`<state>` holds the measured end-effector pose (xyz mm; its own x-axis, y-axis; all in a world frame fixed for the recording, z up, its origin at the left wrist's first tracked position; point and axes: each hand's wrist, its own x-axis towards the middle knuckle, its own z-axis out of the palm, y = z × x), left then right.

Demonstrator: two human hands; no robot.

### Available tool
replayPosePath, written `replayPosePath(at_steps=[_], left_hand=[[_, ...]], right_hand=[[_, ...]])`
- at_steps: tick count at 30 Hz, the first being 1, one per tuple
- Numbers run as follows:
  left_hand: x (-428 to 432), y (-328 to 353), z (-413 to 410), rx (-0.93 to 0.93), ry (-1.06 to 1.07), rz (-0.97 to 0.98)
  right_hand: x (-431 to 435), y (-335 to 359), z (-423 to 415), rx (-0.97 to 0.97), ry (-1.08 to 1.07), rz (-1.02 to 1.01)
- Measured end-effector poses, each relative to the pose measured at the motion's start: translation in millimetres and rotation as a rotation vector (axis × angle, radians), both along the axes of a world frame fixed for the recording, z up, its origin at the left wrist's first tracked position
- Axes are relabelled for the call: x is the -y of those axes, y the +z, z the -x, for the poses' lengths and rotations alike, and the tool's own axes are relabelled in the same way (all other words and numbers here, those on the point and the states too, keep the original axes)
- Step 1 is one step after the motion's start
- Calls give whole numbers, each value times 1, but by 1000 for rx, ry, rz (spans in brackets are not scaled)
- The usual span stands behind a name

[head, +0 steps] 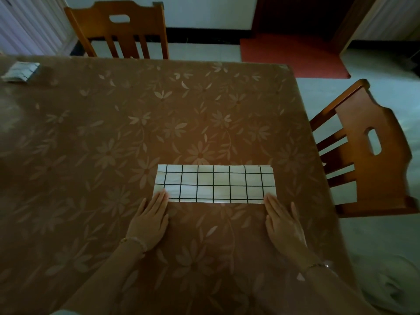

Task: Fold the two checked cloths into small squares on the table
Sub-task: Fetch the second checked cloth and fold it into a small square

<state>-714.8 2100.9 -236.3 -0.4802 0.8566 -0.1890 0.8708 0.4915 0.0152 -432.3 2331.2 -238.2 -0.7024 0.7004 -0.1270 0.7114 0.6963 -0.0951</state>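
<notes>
While the white black-checked cloth (214,184) lies as a long strip on the brown flowered table (136,110), my left hand (148,220) and right hand (284,223) press flat on its near corners; the second cloth (20,71), folded small, lies far left.

Place: a home dining room.
Desk: a large desk (227,71) under a brown tablecloth (109,142) patterned with pale flowers.
Seating: two slat-backed wooden dining chairs with cut-out grips, a far chair (118,28) and a right chair (372,164), both drawn up to the desk.
Floor: pale floor (381,94), with a red mat (295,57) before a dark doorway (295,14).
Walls: white wall (204,10) with dark skirting; a pale curtain (29,23) at far left.
</notes>
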Motion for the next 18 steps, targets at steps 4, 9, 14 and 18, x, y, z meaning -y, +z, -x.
replayPosePath(at_steps=[4,9,14,18], left_hand=[[-5,8,-4,67,36,-7],[-31,37,-41,381,513,-425],[-69,58,-98,1376,1128,-673],[-86,65,-117,1805,1339,-826]], right_hand=[[-10,10,7,-97,27,-16],[-35,25,37,-242,-13,10],[-61,41,79,-205,89,171],[-80,43,99,-99,120,269]])
